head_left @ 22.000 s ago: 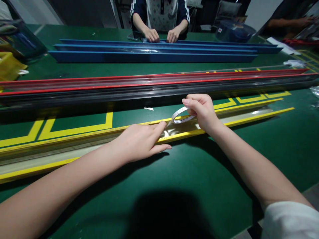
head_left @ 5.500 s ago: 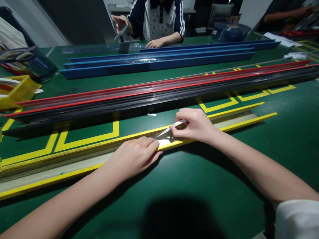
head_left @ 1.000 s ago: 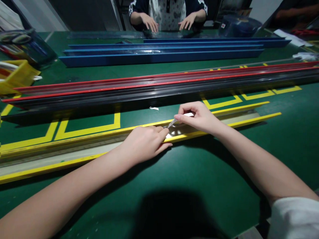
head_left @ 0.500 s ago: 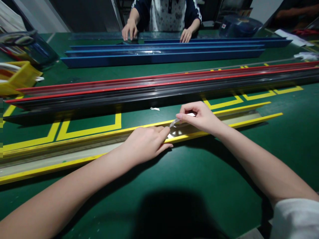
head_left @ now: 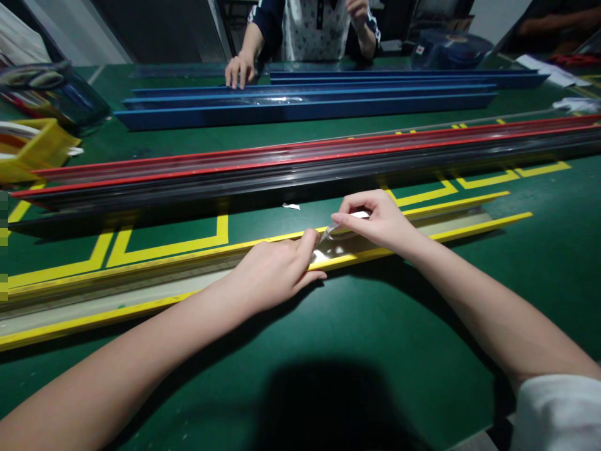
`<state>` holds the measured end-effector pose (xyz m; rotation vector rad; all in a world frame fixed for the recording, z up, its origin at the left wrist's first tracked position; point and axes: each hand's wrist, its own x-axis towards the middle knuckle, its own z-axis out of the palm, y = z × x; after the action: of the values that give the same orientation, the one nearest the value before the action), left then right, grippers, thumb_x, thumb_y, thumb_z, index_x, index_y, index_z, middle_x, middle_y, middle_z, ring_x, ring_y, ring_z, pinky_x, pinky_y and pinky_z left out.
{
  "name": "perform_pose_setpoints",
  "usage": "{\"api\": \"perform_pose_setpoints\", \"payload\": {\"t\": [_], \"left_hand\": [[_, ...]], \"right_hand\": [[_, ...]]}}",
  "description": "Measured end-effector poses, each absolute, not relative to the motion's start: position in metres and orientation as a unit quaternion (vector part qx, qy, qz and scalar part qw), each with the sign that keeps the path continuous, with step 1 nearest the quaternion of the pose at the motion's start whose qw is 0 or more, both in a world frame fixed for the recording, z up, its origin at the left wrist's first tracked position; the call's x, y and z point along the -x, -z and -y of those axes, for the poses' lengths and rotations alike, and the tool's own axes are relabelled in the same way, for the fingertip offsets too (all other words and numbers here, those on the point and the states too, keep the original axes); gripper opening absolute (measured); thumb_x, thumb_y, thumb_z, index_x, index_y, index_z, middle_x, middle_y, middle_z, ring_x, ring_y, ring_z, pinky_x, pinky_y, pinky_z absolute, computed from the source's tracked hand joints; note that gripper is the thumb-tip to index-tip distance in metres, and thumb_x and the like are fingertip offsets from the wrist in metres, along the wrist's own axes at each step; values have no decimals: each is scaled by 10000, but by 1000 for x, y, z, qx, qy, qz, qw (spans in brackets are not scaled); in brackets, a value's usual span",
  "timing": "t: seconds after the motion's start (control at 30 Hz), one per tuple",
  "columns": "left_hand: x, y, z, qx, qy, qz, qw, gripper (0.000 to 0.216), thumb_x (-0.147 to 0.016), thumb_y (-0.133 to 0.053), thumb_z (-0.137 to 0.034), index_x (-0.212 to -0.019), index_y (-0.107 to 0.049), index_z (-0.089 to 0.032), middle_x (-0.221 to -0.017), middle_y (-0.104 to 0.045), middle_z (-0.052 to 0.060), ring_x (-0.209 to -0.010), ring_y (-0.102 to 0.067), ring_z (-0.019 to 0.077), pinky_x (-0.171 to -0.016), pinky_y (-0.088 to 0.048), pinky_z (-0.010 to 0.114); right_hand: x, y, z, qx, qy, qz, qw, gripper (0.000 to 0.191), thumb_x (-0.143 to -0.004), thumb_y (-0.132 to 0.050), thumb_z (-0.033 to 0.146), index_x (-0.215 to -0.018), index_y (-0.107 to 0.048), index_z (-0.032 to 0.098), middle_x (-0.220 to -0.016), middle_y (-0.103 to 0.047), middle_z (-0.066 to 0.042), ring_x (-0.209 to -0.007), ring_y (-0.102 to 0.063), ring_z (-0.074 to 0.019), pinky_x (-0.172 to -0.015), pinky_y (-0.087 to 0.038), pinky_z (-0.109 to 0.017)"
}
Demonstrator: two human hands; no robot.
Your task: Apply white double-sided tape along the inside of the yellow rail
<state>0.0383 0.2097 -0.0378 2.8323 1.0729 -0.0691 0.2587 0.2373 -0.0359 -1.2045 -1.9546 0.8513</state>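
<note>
Head view: the long yellow rail [head_left: 141, 293] lies flat on the green bench [head_left: 375, 326], running from the near left to the far right, directly before the person. The left hand [head_left: 275, 272] rests palm-down on the rail near its middle. Its fingers are straight and close together, gripping nothing, and the forefinger tip presses into the channel. The right hand [head_left: 382, 220] is just to its right, above the rail, its fingers pinched narrow on a thin white strip [head_left: 357, 215]. The strip runs down and left from the pinch to meet the rail at the left forefinger tip, so its lower end touches the rail and its upper end is lifted clear. Both forearms are bare, and a white sleeve shows at the right edge. A small white scrap [head_left: 292, 206] lies on the bench just behind the rail. Farther back a stack of red rails [head_left: 282, 160] spans the bench, with blue rails [head_left: 305, 109] beyond it. A co-worker's hand [head_left: 238, 67] rests on the far blue rails. A yellow bin [head_left: 40, 147] stands at the far left.
</note>
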Motion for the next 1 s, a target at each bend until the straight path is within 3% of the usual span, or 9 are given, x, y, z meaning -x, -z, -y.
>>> {"api": "perform_pose_setpoints", "payload": {"t": [0.43,1.0], "left_hand": [[-38,33,-212,-922,46,-359,137,476,-962,-385,-524,-1262,-328,-158,-1192,-655,141,-1041,-664,278,-741,-517,316],[-37,30,-213,-914,38,-359,186,466,-957,-410,-504,-1267,-330,-165,-1271,-617,134,-1085,-645,291,-804,-514,351]], "right_hand": [[-259,36,-237,465,-323,751,339,304,-787,-666,390,-643,-655,122,-570,-558,10,-542,-432,-81,-535,-308,-222],[-259,35,-237,463,-333,752,331,334,-777,-672,429,-656,-663,118,-577,-569,3,-544,-444,-85,-533,-313,-222]]}}
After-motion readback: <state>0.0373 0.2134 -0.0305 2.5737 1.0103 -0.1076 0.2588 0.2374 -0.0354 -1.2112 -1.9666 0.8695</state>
